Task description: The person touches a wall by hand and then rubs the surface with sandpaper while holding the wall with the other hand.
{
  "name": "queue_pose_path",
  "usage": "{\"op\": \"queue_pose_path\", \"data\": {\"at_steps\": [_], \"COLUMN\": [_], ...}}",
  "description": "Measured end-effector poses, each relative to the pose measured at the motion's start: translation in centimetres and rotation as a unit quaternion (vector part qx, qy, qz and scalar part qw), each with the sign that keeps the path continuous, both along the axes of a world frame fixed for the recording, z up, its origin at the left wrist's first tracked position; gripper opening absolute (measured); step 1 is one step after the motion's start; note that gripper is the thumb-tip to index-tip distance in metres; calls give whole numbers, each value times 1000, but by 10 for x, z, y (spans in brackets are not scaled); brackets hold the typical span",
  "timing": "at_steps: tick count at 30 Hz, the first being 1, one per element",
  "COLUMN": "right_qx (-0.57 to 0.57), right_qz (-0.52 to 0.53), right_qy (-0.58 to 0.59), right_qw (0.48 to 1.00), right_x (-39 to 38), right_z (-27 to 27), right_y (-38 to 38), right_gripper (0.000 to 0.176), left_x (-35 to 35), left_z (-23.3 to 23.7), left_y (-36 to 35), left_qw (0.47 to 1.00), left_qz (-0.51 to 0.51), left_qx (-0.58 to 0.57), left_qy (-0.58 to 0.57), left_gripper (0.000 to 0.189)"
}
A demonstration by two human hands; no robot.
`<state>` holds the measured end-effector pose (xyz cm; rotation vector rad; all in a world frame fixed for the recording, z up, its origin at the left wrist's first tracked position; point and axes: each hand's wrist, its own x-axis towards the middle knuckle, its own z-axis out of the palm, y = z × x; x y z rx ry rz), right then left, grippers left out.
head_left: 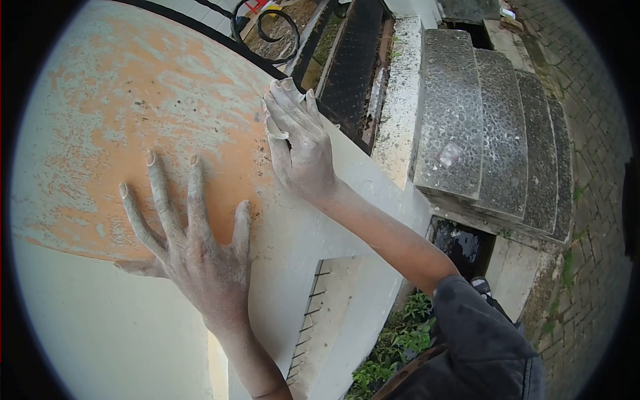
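My left hand [200, 260] lies flat with fingers spread on the painted wall [133, 113], over a patch where orange shows through worn pale green paint. Higher and to the right, my right hand [300, 143] is closed against the wall's edge. A thin, curled sheet that looks like sandpaper [275, 132] sticks out from under its fingers; most of it is hidden by the hand. Pale dust coats both hands and runs up the wrists.
A black metal fence with a scroll [279, 37] borders the wall's top. Right of it are a dark metal plate [347, 73] and pebbled steps [453, 113]. Green plants [400, 337] and a dark drain opening [463, 247] lie below. Brick paving [603, 267] runs along the far right.
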<state>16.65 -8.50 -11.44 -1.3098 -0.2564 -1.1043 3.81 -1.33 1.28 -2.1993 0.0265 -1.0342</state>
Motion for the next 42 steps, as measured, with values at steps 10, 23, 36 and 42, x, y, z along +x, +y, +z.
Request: {"op": "queue_pose_path", "data": {"at_steps": [10,23,36,42], "right_qx": [52,20,37,94], "right_qz": [12,13,41,4], "right_qy": [52,32,-20,168], "right_qw": [997,999,998,981], "right_x": [-9,-9,-13,-14], "right_z": [-27,-25,-1,-101], "right_y": [6,1,8,15], "right_gripper": [34,34,37,32], "left_x": [0,2,3,4], "left_z": [0,-2,-1,0], "left_y": [1,2,4,10], "left_qw": [1000,1000,999,998], "left_qz": [-14,-18,-14,-16], "left_qx": [-14,-2,25,57], "left_qy": [2,-10,-16,-24], "left_gripper": [71,69,70,66]}}
